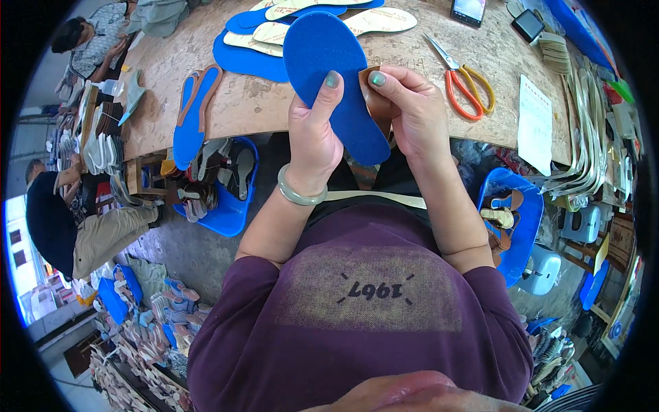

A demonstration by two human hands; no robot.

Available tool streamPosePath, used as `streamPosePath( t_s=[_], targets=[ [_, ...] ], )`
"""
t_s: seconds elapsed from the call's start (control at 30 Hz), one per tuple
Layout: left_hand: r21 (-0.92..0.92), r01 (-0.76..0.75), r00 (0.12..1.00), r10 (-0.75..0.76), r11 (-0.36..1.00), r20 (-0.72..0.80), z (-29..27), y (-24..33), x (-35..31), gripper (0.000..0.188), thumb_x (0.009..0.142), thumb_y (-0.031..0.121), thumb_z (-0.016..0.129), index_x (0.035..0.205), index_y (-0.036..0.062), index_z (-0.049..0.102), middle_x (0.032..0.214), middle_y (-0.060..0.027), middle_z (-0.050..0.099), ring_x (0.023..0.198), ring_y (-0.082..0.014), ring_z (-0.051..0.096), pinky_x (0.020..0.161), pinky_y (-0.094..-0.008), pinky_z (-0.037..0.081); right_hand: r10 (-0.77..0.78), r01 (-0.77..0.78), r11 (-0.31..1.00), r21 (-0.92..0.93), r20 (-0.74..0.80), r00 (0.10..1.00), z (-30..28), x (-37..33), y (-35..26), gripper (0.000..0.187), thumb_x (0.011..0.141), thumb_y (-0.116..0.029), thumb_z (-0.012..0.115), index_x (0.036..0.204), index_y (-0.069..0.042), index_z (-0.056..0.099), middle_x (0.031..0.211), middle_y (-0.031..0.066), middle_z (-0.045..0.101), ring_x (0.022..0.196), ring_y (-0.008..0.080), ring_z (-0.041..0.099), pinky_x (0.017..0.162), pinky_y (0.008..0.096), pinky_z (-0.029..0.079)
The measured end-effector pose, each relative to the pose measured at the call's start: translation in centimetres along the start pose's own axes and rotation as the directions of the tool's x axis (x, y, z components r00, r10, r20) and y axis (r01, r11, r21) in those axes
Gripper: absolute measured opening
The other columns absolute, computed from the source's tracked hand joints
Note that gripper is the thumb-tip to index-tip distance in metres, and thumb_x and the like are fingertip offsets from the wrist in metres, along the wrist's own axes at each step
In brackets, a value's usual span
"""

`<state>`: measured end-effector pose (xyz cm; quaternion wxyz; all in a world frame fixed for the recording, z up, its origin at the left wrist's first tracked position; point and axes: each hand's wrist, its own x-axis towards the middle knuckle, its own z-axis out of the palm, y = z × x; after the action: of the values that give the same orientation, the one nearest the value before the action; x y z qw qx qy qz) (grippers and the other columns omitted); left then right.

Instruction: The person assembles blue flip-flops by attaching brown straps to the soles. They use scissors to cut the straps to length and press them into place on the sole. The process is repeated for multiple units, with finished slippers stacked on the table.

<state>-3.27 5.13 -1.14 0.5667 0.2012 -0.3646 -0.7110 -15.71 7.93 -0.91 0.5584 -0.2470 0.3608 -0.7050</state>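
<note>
While both hands are up over the table edge, L hand (314, 134) grips a blue insole (322, 51), thumb flat on the blue face, other fingers mostly hidden behind it. R hand (420, 113) has a narrow pinch, thumb + index, on a brown strip (379, 110) at the insole's R edge; can't tell if strip is fixed there. Insole sits btwn the hands, wide end pointing away from the body, narrow end toward it. Bangle (302, 191) on L wrist, pale green.

Just beyond the hands: pile of insoles (384, 20), blue + cream, overlapping on the table (161, 65). L of L hand: strapped insole (187, 144), blue w/ brown straps, near table edge. R of R hand, close by: scissors (470, 89), orange + yellow handles, tips pointing away from the body. Further R: paper sheet (534, 123), hanging past the edge. Phone (469, 12) beyond scissors, far side.

Below table level, a blue bin each side: L bin (233, 218) w/ shoe parts, R bin (511, 264) w/ brown + cream pcs. Co-worker (99, 44) well off to the L.
</note>
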Motion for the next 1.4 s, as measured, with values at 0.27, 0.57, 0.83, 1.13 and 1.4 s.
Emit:
streamPosePath(
  t_s=[0.27, 0.57, 0.83, 1.13, 1.4],
  targets=[
    [0.011, -0.020, 0.989, 0.018, 1.000, 0.148, -1.0, 0.0, -0.4, 0.025, 0.095, 0.019, 0.057, 0.116, 0.0073, 0.056, 0.110, -0.0052, 0.062, 0.101, -0.0158, 0.060, 0.088, -0.0308, 0.049, 0.084, -0.107, 0.985, 0.133, 0.170, 0.982, -0.5, 0.0, -0.4, 0.014, 0.082, -0.008, 0.071, 0.092, 0.001, 0.068, 0.084, 0.0074, 0.068, 0.070, 0.0108, 0.064, 0.063, 0.0225, 0.053],
    [0.435, -0.026, 0.993, -0.028, 0.900, 0.117, -0.2, 0.9, -0.6, 0.020, 0.094, 0.019, 0.058, 0.103, 0.0011, 0.060, 0.082, -0.0048, 0.065, 0.066, -0.0105, 0.061, 0.058, -0.0216, 0.048, -0.162, 0.330, 0.794, -0.511, 0.345, 0.924, -1.5, 0.9, -1.9, 0.014, 0.081, -0.011, 0.071, 0.082, 0.003, 0.070, 0.083, 0.0021, 0.062, 0.072, 0.0090, 0.058, 0.065, 0.0220, 0.047],
    [0.001, 0.179, 0.978, -0.178, 0.984, 0.112, -0.8, -0.9, 0.7, 0.043, 0.100, 0.029, 0.042, 0.129, -0.0014, 0.045, 0.121, -0.0188, 0.058, 0.117, -0.0257, 0.053, 0.100, -0.0393, 0.041, 0.102, -0.059, 0.907, -0.417, 0.081, 0.991, -1.5, -0.1, 0.5, 0.026, 0.088, -0.018, 0.065, 0.107, 0.000, 0.067, 0.088, 0.0024, 0.065, 0.077, 0.0072, 0.059, 0.070, 0.0216, 0.048],
    [-0.011, 0.042, 0.997, -0.041, 0.999, 0.062, 0.5, 0.0, 0.7, 0.043, 0.098, 0.029, 0.045, 0.127, -0.0029, 0.045, 0.100, -0.0131, 0.058, 0.089, -0.0203, 0.056, 0.098, -0.0424, 0.042, -0.208, 0.236, 0.775, -0.586, 0.116, 0.971, -1.5, -1.7, 0.6, 0.013, 0.084, -0.009, 0.068, 0.092, 0.000, 0.072, 0.091, 0.0061, 0.070, 0.081, 0.0093, 0.062, 0.074, 0.0218, 0.050],
    [0.154, -0.073, 0.996, 0.064, 0.985, 0.065, 0.3, 0.6, -0.1, 0.045, 0.097, 0.029, 0.049, 0.127, -0.0045, 0.046, 0.094, -0.0098, 0.057, 0.081, -0.0154, 0.054, 0.098, -0.0431, 0.044, 0.145, -0.122, 0.963, -0.242, 0.078, 0.986, -1.4, -2.0, 1.0, 0.018, 0.084, -0.013, 0.070, 0.096, 0.001, 0.071, 0.088, 0.0037, 0.069, 0.078, 0.0069, 0.060, 0.072, 0.0207, 0.049]
  ],
)
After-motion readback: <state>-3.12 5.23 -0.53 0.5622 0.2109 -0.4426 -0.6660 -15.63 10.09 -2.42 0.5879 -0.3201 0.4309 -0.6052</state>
